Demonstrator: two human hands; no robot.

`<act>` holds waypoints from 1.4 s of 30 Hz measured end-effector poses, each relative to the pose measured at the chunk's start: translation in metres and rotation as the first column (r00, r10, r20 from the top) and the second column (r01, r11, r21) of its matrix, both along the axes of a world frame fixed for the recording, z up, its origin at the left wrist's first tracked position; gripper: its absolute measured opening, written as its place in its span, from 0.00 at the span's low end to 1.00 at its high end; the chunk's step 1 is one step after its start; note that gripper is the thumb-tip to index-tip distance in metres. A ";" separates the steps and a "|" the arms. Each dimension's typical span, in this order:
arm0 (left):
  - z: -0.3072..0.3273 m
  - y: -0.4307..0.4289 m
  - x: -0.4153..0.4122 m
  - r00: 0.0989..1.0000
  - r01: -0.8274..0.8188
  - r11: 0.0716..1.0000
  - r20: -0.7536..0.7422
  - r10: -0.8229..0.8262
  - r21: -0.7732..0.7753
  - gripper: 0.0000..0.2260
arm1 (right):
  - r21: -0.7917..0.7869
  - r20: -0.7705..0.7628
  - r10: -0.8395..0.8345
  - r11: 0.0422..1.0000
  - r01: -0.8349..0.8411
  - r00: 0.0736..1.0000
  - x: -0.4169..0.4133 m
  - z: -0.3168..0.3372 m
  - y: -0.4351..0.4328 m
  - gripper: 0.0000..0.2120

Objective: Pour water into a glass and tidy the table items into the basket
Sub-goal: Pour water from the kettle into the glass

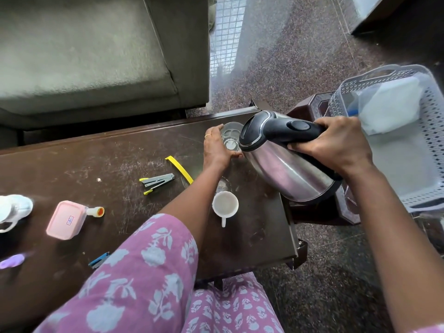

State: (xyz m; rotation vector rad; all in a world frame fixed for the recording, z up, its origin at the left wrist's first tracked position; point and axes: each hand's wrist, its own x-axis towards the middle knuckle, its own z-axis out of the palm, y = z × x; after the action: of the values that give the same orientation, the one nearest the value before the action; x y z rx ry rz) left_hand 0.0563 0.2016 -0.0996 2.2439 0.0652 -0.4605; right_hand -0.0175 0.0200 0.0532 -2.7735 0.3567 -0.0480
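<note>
A clear glass [231,138] stands upright near the far edge of the dark wooden table [101,162]. My left hand [217,147] wraps around its left side. My right hand [336,145] grips the black handle of a steel electric kettle [286,159], tilted with its spout over the glass. Whether water is flowing is hidden by the kettle lid. A grey perforated basket [430,145] sits to the right on a dark stool, holding a clear bag with something white.
On the table lie a white cup [225,205], a grey-yellow stapler [158,182], a yellow strip [179,168], a pink lidded box [64,219], a small orange-capped bottle [96,211], a blue stapler [99,260], a purple item [12,260] and a white object [13,209]. A grey sofa stands behind.
</note>
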 end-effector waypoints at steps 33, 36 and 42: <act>0.000 -0.004 0.004 0.997 -0.050 0.997 -0.061 0.053 0.061 0.41 | 0.011 -0.049 -0.040 0.999 0.041 0.998 0.009 0.005 -0.002 0.20; 0.000 -0.006 0.004 0.996 -0.054 0.996 -0.063 0.059 0.072 0.41 | 0.007 -0.061 -0.037 0.999 0.038 0.997 0.009 0.004 -0.002 0.21; 0.002 -0.007 0.005 0.995 -0.060 0.995 -0.079 0.066 0.079 0.41 | 0.003 -0.059 -0.056 0.998 0.056 0.997 0.008 0.005 -0.001 0.20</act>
State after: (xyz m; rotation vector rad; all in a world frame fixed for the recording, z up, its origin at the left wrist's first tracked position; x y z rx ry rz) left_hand 0.0612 0.1944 -0.0974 2.2901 0.1988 -0.5226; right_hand -0.0099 0.0190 0.0584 -2.7649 0.4495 0.0213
